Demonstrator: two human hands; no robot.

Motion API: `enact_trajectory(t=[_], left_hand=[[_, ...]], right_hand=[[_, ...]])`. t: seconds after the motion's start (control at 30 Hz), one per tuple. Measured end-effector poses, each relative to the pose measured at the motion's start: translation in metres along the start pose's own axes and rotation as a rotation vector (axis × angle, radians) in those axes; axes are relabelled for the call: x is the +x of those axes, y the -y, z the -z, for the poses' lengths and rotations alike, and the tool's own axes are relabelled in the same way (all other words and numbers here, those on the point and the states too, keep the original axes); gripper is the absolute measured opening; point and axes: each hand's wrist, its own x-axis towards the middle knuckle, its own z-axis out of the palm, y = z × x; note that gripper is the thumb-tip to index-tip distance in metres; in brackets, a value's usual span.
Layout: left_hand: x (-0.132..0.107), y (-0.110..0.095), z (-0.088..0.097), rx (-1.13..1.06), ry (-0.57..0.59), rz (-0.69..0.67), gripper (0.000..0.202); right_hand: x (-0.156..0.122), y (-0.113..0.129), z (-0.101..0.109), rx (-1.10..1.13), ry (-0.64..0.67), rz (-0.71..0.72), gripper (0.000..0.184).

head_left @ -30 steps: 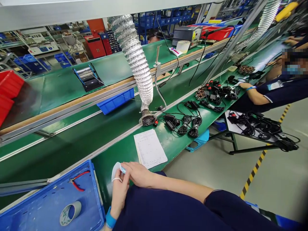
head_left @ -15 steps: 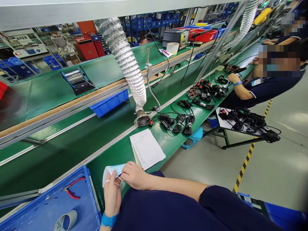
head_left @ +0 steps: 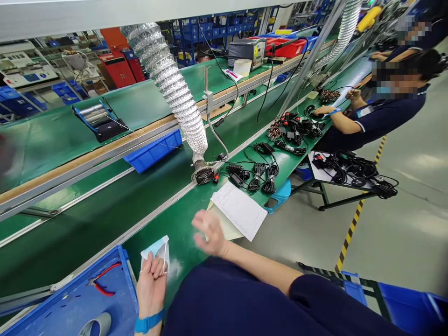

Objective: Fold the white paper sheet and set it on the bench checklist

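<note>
At the near edge of the worktop [head_left: 182, 219], our left hand [head_left: 151, 284] pinches a folded face mask [head_left: 156, 249] over a blue crate [head_left: 63, 303]. Our right hand [head_left: 209, 232], blurred, fingers spread and holding nothing, hovers beside the paper sheet [head_left: 240, 210]. We judge the mask folded but not yet stowed.

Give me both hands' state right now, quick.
Left hand: closed on the face mask.
Right hand: open, blurred, holding nothing, by the paper sheet.
</note>
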Motion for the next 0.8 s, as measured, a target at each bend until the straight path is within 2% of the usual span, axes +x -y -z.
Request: enact_trajectory(t=[0.07, 0.1, 0.13, 0.2, 0.3, 0.4, 0.53, 0.6, 0.7, 0.8], left_hand=[[-0.001, -0.001, 0.012, 0.017, -0.036, 0.029, 0.04], [-0.001, 0.001, 0.019, 0.019, -0.057, 0.056, 0.041], [-0.001, 0.003, 0.025, 0.02, -0.079, 0.089, 0.041], [0.002, 0.009, 0.037, 0.025, -0.115, 0.154, 0.043], [0.006, 0.02, 0.049, 0.039, -0.142, 0.193, 0.045], [0.003, 0.03, 0.052, 0.078, -0.126, 0.154, 0.053], [-0.007, 0.036, 0.053, 0.211, -0.059, 0.031, 0.066], [-0.011, 0.036, 0.059, 0.218, -0.092, -0.027, 0.066], [-0.024, 0.034, 0.074, 0.197, -0.154, -0.103, 0.057], [-0.043, 0.031, 0.095, 0.213, -0.194, -0.189, 0.05]], right_hand=[[-0.012, -0.055, 0.006, -0.248, 0.005, -0.595, 0.062], [-0.02, -0.081, 0.007, -0.344, 0.108, -0.905, 0.071], [-0.03, -0.105, 0.007, -0.385, 0.283, -1.139, 0.078], [-0.049, -0.137, 0.001, -0.371, 0.412, -1.265, 0.081], [-0.068, -0.146, -0.026, -0.342, 0.525, -1.213, 0.08], [-0.068, -0.124, -0.061, -0.324, 0.608, -1.076, 0.08], [-0.055, -0.087, -0.101, -0.251, 0.706, -0.833, 0.081], [-0.053, -0.078, -0.119, -0.199, 0.763, -0.71, 0.079], [-0.06, -0.077, -0.145, -0.149, 0.846, -0.513, 0.078], [-0.072, -0.087, -0.165, -0.137, 0.895, -0.349, 0.077]])
